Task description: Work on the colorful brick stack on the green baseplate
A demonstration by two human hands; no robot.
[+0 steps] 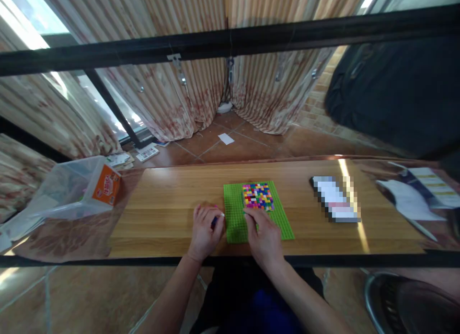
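Cupping dark-blue piece (pixel 214 222) in left hand (pixel 204 230), fingers curled; right hand (pixel 266 236) at multicolour block (pixel 258 196), can't tell if fingers pinching.

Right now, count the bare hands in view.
2: the left hand beside the left edge of the green studded baseplate, the right hand over it, at the near side of the multicoloured brick block.

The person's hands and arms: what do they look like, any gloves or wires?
The left hand and right hand are human and ungloved, with bare fingers. The forearms show no sleeves, watches, cables or clear markings. Any rings are too small to tell.
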